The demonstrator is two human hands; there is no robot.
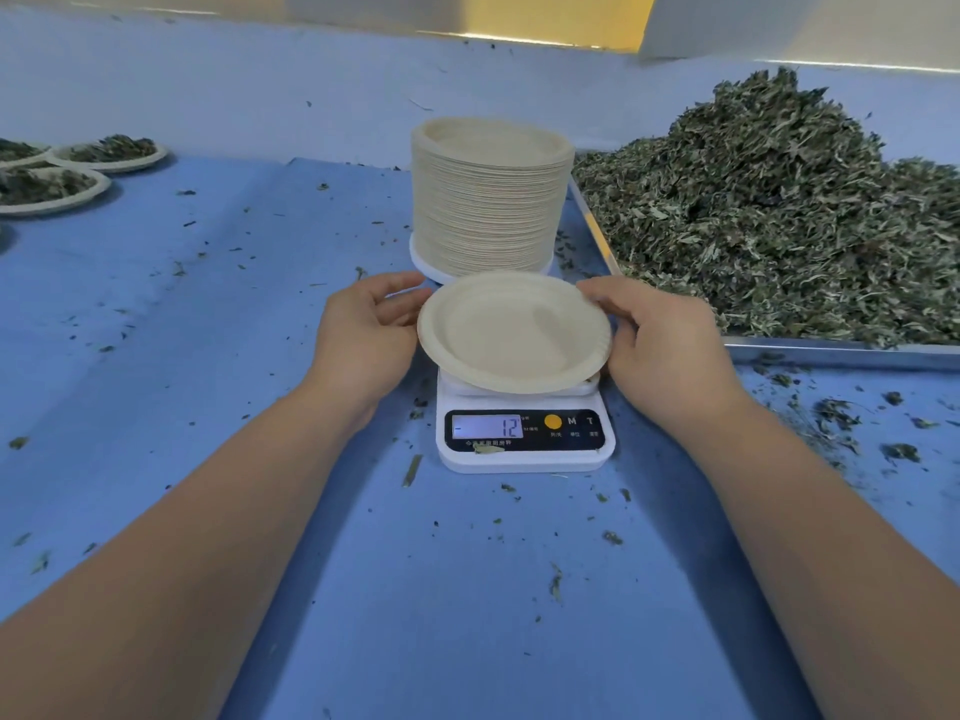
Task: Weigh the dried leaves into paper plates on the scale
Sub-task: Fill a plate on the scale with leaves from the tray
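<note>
**Empty plate being set on the scale, leaves not yet added**

Blue sheeting covers the work table, which is scattered with leaf crumbs. At centre, an empty paper plate is seen over the platform of a white digital scale, tilted slightly; whether it rests fully on the platform cannot be told. Its rim is pinched on one side by the left hand, thumb above and fingers curled beneath, and on the other by the right hand in the same closed hold. A figure reading 12, with a dash before it, is shown on the display, just nearer the body than the hands.

Directly beyond the hands a tall stack of unused plates is stood. Beyond and outward of the right hand, a large heap of dried leaves is held on a metal tray. Well out past the left hand, several filled plates are laid together at the table's far side.

Progress is judged as partial: some portions appear weighed and set aside, while the present plate is still bare. The plate remains to be released, leaves taken from the heap and added until the target weight is shown, and many plates remain in the stack.
</note>
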